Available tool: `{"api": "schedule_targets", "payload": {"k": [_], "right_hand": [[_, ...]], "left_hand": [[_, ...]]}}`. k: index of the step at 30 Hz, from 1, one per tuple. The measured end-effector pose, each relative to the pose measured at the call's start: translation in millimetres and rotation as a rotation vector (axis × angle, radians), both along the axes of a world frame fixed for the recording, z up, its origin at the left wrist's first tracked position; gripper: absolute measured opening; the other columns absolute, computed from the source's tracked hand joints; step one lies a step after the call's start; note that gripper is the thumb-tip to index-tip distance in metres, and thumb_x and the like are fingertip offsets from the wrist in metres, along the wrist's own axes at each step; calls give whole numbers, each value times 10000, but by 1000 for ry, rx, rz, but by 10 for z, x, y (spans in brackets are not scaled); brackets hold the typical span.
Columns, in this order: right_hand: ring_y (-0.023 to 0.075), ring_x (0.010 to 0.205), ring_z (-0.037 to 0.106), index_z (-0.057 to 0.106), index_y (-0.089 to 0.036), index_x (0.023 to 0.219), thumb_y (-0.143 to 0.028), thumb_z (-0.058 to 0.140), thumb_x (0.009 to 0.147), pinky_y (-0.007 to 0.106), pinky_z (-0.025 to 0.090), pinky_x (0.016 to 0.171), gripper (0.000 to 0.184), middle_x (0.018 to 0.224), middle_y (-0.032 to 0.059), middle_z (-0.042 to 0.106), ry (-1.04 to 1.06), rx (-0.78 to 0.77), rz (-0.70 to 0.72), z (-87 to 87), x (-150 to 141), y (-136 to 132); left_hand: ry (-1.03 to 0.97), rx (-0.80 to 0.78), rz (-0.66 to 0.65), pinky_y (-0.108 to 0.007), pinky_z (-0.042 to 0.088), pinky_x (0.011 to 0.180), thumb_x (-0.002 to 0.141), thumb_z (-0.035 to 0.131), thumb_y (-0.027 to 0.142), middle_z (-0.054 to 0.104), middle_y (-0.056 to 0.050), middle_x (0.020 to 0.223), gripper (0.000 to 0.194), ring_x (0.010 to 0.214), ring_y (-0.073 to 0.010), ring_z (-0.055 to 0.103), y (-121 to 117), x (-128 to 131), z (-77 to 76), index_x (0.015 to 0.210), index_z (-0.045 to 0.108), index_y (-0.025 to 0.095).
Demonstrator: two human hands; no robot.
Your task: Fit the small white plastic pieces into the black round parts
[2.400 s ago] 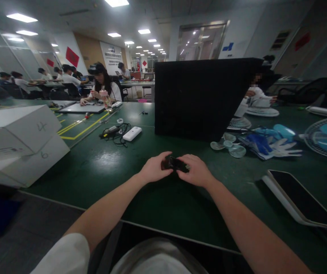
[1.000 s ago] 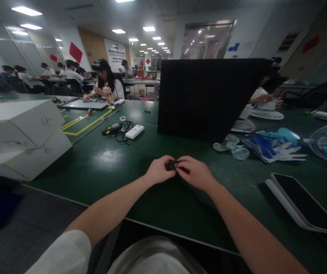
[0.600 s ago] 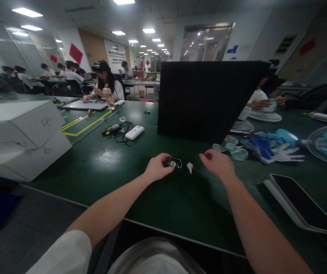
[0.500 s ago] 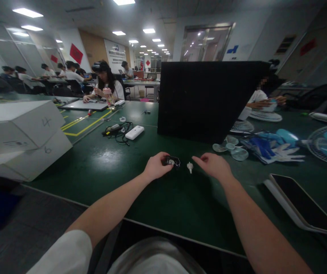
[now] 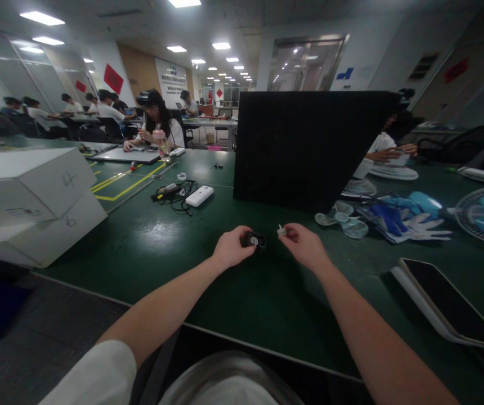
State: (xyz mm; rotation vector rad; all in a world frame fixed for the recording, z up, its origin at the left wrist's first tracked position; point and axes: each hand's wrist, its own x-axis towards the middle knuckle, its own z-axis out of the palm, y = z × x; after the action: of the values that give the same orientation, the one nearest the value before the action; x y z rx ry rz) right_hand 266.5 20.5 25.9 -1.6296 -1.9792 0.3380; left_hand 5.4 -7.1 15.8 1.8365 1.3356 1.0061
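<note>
The left hand point(image 5: 232, 248) was closed around a black housing point(image 5: 258, 240), its open side facing up, over the desk point(image 5: 225, 298). The right hand point(image 5: 307, 247) pinched a small white part point(image 5: 282, 230) by its edge, just beside the housing. Such a light fingertip grip could have let the part slip if knocked.

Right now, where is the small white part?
In the head view, the small white part is at the fingertips of the right hand, to the right of the black part in the left hand.
</note>
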Motion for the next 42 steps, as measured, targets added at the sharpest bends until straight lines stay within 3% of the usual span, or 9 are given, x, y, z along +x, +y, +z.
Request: {"api": "schedule_targets", "payload": {"k": [6,12,17,22,29,32,35,37,42], "right_hand": [[214,824,690,611,-226,1318,-406,603,933,365,560,739,425,998,67,733,233,59,132,57,-187,-97],[212,716,677,754,-230,938,-468,681,872,355,540,643,258,872,49,755,307,36,170,132,-228,-178],[209,675,662,784,-241,941,-448,671,882,355,518,607,244,847,43,755,276,45,217,165,-249,-238],[197,657,646,790,-248,884,-448,690,869,343,496,594,224,821,34,749,242,10,260,73,-287,-223],[187,642,625,787,-244,940,-498,752,810,326,479,586,287,760,24,726,376,-113,303,-67,-338,-202],[169,601,592,742,-238,1110,-571,726,821,294,452,530,441,732,17,697,633,-165,211,-70,-268,-133],[159,516,543,698,-214,1136,-742,451,914,271,390,427,623,662,26,647,1041,-293,-6,-73,-113,2],[180,523,571,681,-196,1101,-795,272,926,281,415,415,746,657,55,647,1276,-433,-127,-84,16,98],[296,904,708,613,-201,1215,-858,146,873,402,594,617,876,1041,182,717,1690,-553,-131,-123,256,216]], "left_hand": [[63,49,2,-319,553,746,792,753,307,760,-33,998,423,810,-208,707,23,4,-45,1201,654,262],[160,63,10,-290,538,723,801,733,324,759,-13,1017,423,838,-187,709,6,5,-30,1209,640,262],[150,48,-2,-281,545,724,798,741,320,760,-16,1036,446,847,-178,714,-10,12,-14,1226,636,253],[91,62,-52,-295,561,756,767,765,315,761,-29,1035,459,870,-187,718,9,26,-77,1206,655,235],[-40,-11,-116,-328,573,791,754,786,323,764,-64,1028,457,897,-200,725,51,36,-184,1179,663,207],[-68,-19,-96,-345,577,820,761,792,337,762,-84,1049,465,930,-213,725,91,23,-180,1185,661,194],[-61,-22,-75,-350,577,844,775,785,335,761,-80,1072,455,949,-213,724,133,-4,-167,1191,658,199],[-42,-30,-77,-351,578,854,783,779,336,761,-72,1075,449,959,-212,723,156,-20,-170,1196,659,207],[-20,-24,-37,-363,572,894,767,799,334,752,-83,1095,479,1007,-223,713,193,-28,-216,1209,666,205]]}}
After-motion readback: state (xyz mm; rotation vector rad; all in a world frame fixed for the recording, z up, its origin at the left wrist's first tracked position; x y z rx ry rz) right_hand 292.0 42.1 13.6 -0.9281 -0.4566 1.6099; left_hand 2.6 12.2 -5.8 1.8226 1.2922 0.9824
